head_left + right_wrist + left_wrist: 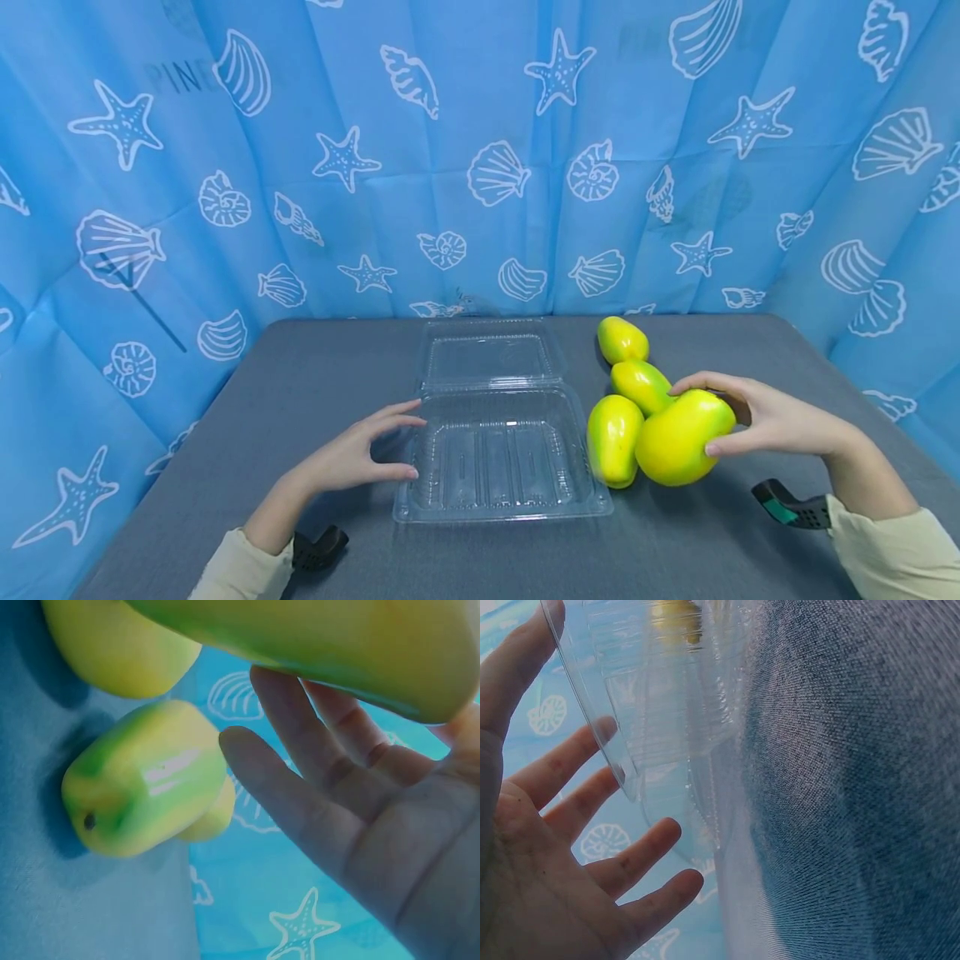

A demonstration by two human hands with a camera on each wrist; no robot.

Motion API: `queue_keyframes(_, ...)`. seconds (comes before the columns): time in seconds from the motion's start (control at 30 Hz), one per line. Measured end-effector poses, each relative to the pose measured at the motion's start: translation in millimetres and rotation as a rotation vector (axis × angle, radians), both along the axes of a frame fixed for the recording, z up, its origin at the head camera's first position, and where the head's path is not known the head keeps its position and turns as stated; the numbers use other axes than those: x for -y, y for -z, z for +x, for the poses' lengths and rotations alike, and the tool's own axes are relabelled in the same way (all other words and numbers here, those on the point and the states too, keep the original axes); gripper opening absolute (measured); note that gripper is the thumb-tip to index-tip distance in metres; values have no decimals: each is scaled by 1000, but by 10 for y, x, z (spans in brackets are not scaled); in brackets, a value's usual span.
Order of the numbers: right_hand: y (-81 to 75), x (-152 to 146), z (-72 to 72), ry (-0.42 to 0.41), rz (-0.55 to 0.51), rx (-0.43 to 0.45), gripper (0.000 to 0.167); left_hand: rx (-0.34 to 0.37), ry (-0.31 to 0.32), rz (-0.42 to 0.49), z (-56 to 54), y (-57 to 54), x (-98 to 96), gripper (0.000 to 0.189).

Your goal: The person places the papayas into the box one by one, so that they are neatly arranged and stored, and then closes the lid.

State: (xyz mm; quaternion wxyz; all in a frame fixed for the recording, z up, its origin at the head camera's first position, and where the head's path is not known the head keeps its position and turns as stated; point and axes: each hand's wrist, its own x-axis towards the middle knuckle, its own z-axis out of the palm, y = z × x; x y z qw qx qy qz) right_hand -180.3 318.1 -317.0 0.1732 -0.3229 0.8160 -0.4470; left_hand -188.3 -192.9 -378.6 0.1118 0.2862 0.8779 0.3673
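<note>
My right hand (780,421) grips a yellow-green mango (682,442), thumb on its near side and fingers behind it. In the right wrist view this mango (337,645) fills the top, raised over the table. A second mango (615,442) lies just to its left, and a third (641,383) lies behind it. At the left side of a clear plastic clamshell box (502,517) is my left hand (360,454), fingers spread and thumb apart. Its fingertips are right at the box's rim in the left wrist view. The box's lid (491,358) lies folded back flat, away from me.
One more mango (621,340) sits toward the back of the grey cloth-covered table (330,367), right of the lid. Behind the table hangs a blue curtain (465,108) with white shells and starfish. Black wrist devices (321,548) show at both sleeves.
</note>
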Motion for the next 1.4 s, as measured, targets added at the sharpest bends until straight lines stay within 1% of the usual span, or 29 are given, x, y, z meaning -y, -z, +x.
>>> queue_keyframes(0.17,-51,74,15,3,-10,-84,53,-2,-4,-6,0,-3,-3,58)
queue_keyframes(0.27,-81,109,16,7,-16,-115,54,-3,-5,-7,-1,-3,-4,58)
queue_keyframes(0.57,-146,230,-12,53,-11,-195,55,-14,-3,-4,-1,-6,-8,59)
queue_keyframes(0.83,-164,366,-56,39,-26,-231,56,-29,-19,-11,9,-4,-13,59)
queue_keyframes(1.0,-179,440,-87,46,-15,-240,57,-19,-31,-11,12,-4,-15,59)
queue_keyframes(1.2,-196,541,-134,60,7,-252,59,-11,-30,-7,12,-4,-14,59)
queue_keyframes(1.4,-221,661,-188,40,-6,-271,60,-6,-28,-2,10,-11,-16,59)
